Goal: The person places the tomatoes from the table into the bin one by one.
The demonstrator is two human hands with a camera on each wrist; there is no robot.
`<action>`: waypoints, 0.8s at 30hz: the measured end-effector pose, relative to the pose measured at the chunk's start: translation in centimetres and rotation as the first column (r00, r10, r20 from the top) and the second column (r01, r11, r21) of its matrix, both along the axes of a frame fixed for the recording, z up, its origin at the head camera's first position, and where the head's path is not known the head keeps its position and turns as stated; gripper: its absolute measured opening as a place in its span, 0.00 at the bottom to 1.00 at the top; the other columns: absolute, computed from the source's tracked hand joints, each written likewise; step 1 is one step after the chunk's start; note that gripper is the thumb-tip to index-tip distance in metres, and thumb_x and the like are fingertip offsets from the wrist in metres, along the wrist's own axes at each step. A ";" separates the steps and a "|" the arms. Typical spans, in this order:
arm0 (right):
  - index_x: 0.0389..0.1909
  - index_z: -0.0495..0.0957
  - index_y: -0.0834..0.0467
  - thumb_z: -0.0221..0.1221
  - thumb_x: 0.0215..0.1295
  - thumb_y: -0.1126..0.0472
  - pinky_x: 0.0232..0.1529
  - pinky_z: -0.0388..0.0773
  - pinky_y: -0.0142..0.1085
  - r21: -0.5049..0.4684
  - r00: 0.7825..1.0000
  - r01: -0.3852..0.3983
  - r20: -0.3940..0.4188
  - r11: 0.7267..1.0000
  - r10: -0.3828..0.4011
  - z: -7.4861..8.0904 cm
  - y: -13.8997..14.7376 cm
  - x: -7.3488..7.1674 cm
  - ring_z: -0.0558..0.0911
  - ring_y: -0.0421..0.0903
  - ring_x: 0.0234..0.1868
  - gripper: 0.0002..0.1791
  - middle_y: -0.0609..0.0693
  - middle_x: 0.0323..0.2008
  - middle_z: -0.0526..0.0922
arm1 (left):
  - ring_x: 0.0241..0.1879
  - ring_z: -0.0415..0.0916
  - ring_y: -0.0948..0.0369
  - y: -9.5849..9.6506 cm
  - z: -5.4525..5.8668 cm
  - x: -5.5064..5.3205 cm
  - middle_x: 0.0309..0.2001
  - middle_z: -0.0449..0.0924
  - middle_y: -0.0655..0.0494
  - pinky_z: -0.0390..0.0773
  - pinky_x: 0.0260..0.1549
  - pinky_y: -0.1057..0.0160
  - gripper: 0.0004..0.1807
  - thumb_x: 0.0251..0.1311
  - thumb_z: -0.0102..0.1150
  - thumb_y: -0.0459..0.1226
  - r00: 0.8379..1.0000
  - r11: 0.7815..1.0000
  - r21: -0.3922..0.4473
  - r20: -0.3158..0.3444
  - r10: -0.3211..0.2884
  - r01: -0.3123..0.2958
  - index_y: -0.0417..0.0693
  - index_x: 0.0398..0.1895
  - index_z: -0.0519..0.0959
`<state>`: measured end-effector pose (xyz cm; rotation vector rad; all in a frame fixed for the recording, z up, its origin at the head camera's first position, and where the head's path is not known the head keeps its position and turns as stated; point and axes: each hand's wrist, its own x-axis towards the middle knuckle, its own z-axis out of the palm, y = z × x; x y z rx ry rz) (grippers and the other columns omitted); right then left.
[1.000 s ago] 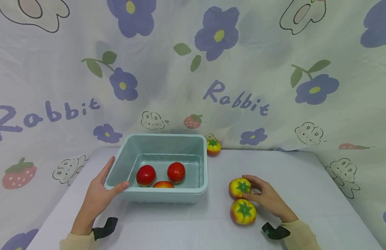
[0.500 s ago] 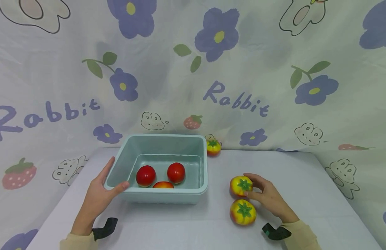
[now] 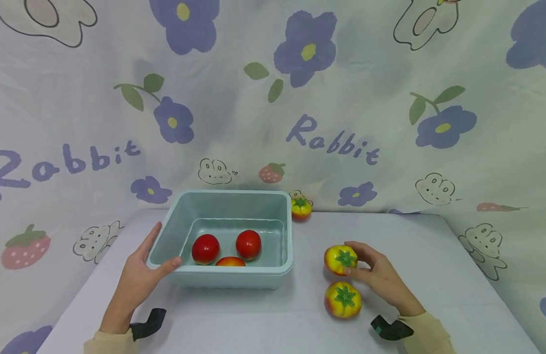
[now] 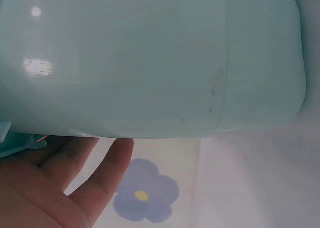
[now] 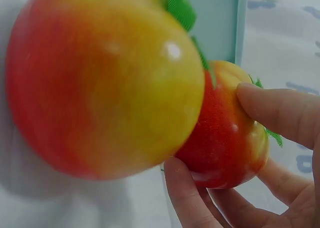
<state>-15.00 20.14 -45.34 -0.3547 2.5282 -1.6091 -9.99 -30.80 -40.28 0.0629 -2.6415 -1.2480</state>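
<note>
Your left hand (image 3: 137, 275) rests against the left near corner of the pale blue bin (image 3: 224, 269), thumb and fingers spread wide apart. Your right hand (image 3: 383, 278) pinches the star-leafed fruit (image 3: 335, 260) between thumb and fingers, to the right of the bin and apart from it; you cannot tell whether it touches the desk (image 3: 237, 324). Just nearer you sits a 2nd yellow-and-red fruit (image 3: 342, 302), with a small gap between them. A 3rd yellow-and-red fruit (image 3: 301, 211) sits near the bin's far right corner. Inside the bin lie 2 red fruits (image 3: 205, 249) and 1 orange-red fruit (image 3: 230, 262), partly hidden by the near wall.
</note>
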 end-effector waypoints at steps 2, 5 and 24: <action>0.69 0.70 0.59 0.68 0.63 0.55 0.65 0.68 0.63 0.000 1.000 0.002 -0.008 1.000 -0.002 0.2 -0.2 0.1 0.75 0.56 0.61 0.34 0.53 0.63 0.77 | 0.70 0.55 0.31 0.0 0.1 0.0 0.76 0.53 0.33 0.63 0.55 0.22 0.55 0.59 0.70 0.46 1.000 1.000 0.001 0.003 0.000 0.000 0.49 0.82 0.45; 0.68 0.71 0.58 0.69 0.63 0.55 0.64 0.69 0.62 -0.007 1.000 0.002 -0.022 1.000 -0.002 0.5 -0.5 0.2 0.75 0.55 0.61 0.34 0.53 0.63 0.77 | 0.70 0.55 0.31 0.0 0.1 0.0 0.76 0.53 0.33 0.62 0.55 0.22 0.55 0.59 0.70 0.46 1.000 1.000 0.005 0.009 0.001 -0.001 0.49 0.82 0.45; 0.69 0.69 0.59 0.69 0.63 0.59 0.52 0.81 0.30 -0.104 0.999 -0.027 -0.041 0.994 0.023 3.0 -2.8 0.9 0.73 0.57 0.63 0.34 0.56 0.65 0.74 | 0.71 0.54 0.32 0.0 0.0 0.0 0.77 0.51 0.35 0.63 0.55 0.22 0.55 0.60 0.69 0.45 1.000 1.000 0.017 0.024 -0.001 0.000 0.51 0.82 0.44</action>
